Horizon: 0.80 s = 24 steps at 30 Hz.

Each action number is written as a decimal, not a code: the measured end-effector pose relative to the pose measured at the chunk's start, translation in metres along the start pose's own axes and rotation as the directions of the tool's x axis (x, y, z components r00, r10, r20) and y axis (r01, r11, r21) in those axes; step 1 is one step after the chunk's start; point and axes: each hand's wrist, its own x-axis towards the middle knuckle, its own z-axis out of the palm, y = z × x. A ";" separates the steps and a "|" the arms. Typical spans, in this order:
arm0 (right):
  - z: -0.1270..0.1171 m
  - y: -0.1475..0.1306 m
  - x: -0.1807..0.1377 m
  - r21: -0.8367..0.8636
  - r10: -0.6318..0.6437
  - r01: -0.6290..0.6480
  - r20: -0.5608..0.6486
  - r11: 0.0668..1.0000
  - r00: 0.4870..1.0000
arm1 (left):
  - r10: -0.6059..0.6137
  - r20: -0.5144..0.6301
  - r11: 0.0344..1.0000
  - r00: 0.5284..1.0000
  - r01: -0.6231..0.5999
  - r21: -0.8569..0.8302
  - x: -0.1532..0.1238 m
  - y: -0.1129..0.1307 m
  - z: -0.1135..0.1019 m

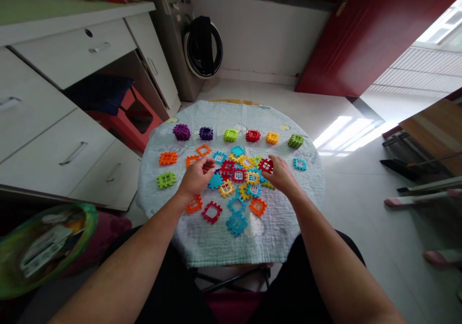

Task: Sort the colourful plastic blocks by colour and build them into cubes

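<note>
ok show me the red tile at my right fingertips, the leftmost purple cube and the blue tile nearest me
red tile [266, 165]: head view, on its window centre
leftmost purple cube [181, 132]: head view, on its top face
blue tile [237, 224]: head view, on its middle grid

Contents of left hand [195, 177] grip hidden, green bag [43, 247] blurred, cut by edge.

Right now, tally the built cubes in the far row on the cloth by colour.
Purple cubes: 2
Green cubes: 2
Red cube: 1
Yellow-orange cube: 1
Total: 6
</note>
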 end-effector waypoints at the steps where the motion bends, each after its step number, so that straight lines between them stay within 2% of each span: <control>1: -0.001 0.003 0.001 -0.009 0.014 -0.014 0.009 1.000 1.000 | -0.009 -0.018 1.000 1.000 0.009 0.010 0.001 0.000 -0.001; 4: -0.003 0.008 0.000 -0.034 0.025 -0.023 0.039 0.999 0.999 | -0.019 -0.018 0.999 1.000 0.020 0.040 0.003 -0.003 -0.002; 8: -0.004 0.010 -0.003 -0.034 -0.012 0.013 0.037 0.999 0.999 | -0.010 0.082 0.994 0.997 0.001 0.105 0.004 -0.008 -0.001; 17: -0.001 0.007 -0.004 0.005 -0.074 0.074 0.069 0.997 0.995 | 0.110 0.237 0.933 0.965 -0.182 0.310 0.002 -0.013 0.000; 24: 0.001 0.007 -0.004 0.026 -0.115 0.114 0.069 0.993 0.991 | 0.119 0.260 0.913 0.958 -0.209 0.352 0.002 -0.018 -0.001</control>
